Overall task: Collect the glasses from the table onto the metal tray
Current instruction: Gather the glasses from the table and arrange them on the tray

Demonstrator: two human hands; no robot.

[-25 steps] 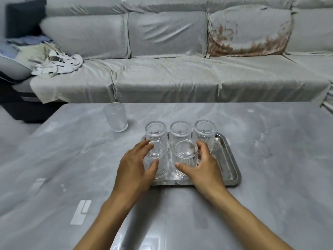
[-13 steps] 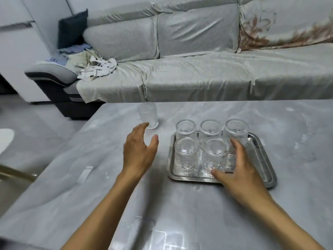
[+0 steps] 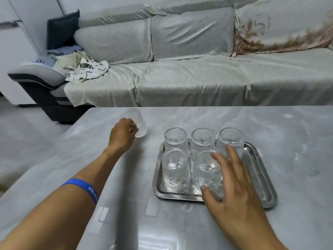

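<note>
A metal tray (image 3: 259, 170) lies flat on the grey marbled table (image 3: 288, 134), and five ribbed clear glasses stand on it, all mouth down with their thick bases up. Three form the far row: the left one (image 3: 175, 139), the middle one (image 3: 202, 140) and the right one (image 3: 231, 139), set just beside each other. Two stand in the near row, a left one (image 3: 174, 170) and a right one (image 3: 205, 170), close against the far row. The right part of the tray floor is bare metal. Nothing is inside any of the glasses as far as the clear walls show.

The right hand (image 3: 234, 192) reaches over the near edge of the tray with its fingers (image 3: 232, 156) spread. The thumb lies low by the base of the near right glass and the fingertips reach toward the far right glass; the hand is loose about the near right glass rather than clamped on it, and whether the palm touches it cannot be told.

A sixth glass (image 3: 139, 123) is off the tray, on the table to its far left and well apart from the others. It looks tilted and is blurred. The left hand (image 3: 122, 134) has its fingers curled around the near side of it in a grip. A blue wristband (image 3: 82, 188) circles the left forearm.

Behind the table stands a sofa (image 3: 180, 78) under a pale cover, with crumpled cloth (image 3: 88, 71) at its left end
</note>
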